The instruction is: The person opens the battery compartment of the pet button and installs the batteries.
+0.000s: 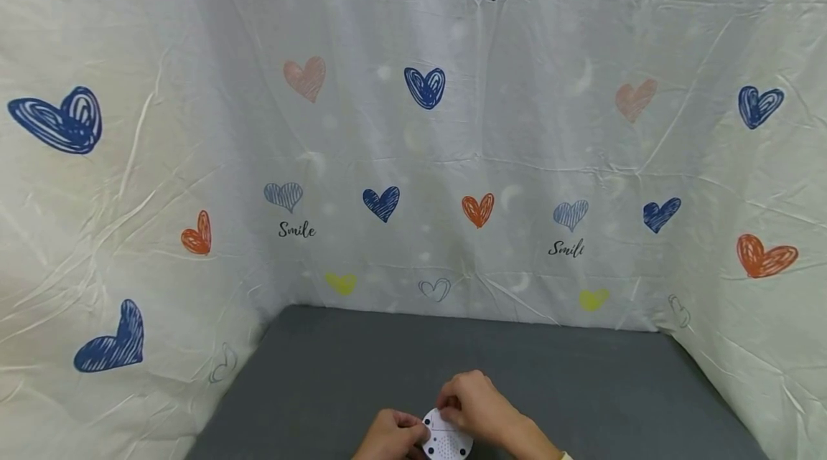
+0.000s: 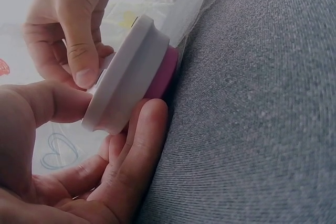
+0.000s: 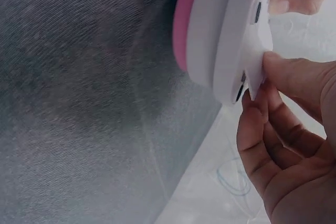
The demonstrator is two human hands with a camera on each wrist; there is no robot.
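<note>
Behind and on both sides of the work area hangs a white sheet (image 1: 413, 158) printed with hearts and the word "Smile"; it closes off three sides. Below it lies a grey cloth surface (image 1: 581, 388), woven texture plain in both wrist views.

At the near edge of the surface, centre, both hands hold one round white disc (image 1: 447, 440). Disc: flat, circular, so no long axis; white body with a pink layer (image 2: 164, 74) on one face. Head view shows the white face turned up toward the camera, with a patch of small holes low on it. Wrist views show it tilted on edge, pink face toward the grey cloth, white face toward the hands. Dark slots sit in the rim (image 3: 257, 11).

Left hand (image 1: 386, 437): fingers curled under the disc, thumb on its rim, gripping it. Right hand (image 1: 474, 406): thumb and fingers pinch a small white tab (image 3: 256, 72) at the disc's edge.

Containers: none seen.
</note>
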